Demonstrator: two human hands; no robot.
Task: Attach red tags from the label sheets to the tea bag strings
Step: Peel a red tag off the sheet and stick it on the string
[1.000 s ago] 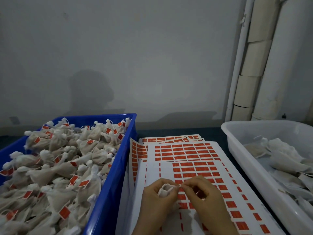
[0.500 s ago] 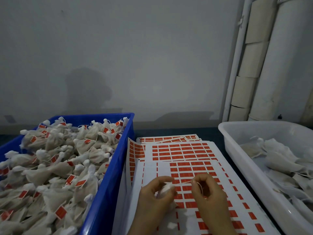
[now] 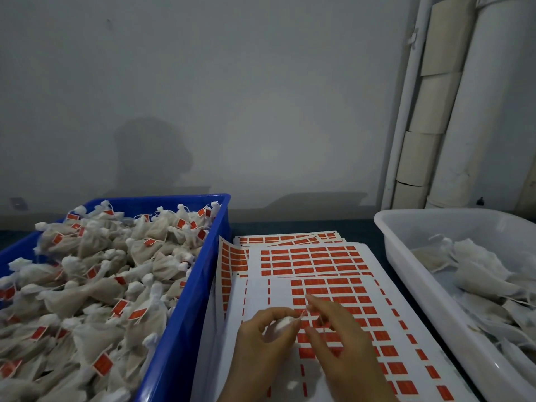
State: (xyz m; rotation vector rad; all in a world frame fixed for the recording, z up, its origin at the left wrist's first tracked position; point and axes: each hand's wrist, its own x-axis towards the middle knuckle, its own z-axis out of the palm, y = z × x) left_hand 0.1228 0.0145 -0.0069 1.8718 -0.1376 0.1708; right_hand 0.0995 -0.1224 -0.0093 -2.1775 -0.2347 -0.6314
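Tea bag [image 3: 282, 324] in my left hand [image 3: 261, 342], fingers curled round it, over label sheet [image 3: 316, 258]. String [image 3: 303, 313] runs to my right hand [image 3: 340, 345], pinched at fingertips. Blue bin [image 3: 194, 288] at left, white bin [image 3: 406, 274] at right.

It looks like a small packing workshop. A blue crate [image 3: 200, 285] heaped with tagged tea bags [image 3: 95, 288] flanks stacked label sheets [image 3: 313, 258].

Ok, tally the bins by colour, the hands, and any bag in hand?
Blue bin: 1
White bin: 1
Hands: 2, left hand and right hand
Held bag: 1, gripped by the left hand; the right hand pinches its string
Total: 5
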